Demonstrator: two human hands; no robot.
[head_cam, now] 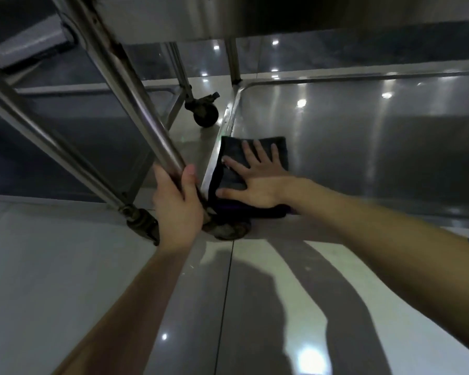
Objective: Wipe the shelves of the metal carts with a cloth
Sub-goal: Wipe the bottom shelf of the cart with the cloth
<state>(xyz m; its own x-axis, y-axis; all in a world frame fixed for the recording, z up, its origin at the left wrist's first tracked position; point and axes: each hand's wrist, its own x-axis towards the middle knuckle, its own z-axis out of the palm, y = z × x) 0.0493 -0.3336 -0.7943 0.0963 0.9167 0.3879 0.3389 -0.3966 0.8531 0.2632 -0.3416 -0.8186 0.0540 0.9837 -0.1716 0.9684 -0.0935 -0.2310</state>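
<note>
Right hand [257,182] flat on cloth [233,174] (bottom shelf [363,147]); left hand [178,204] grips cart post [136,104]

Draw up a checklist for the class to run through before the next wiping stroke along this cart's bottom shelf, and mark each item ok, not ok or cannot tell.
1. Cloth lies flat on the bottom shelf: ok.
2. Right hand presses on the cloth with its fingers spread: ok.
3. Left hand grips the upright post to steady the cart: ok.
4. Cloth sits against the shelf's left rim, so the stroke starts at the edge: ok.
5. Caster under that corner is locked: cannot tell.
6. Dirt left on the shelf: cannot tell, because of glare.
</note>
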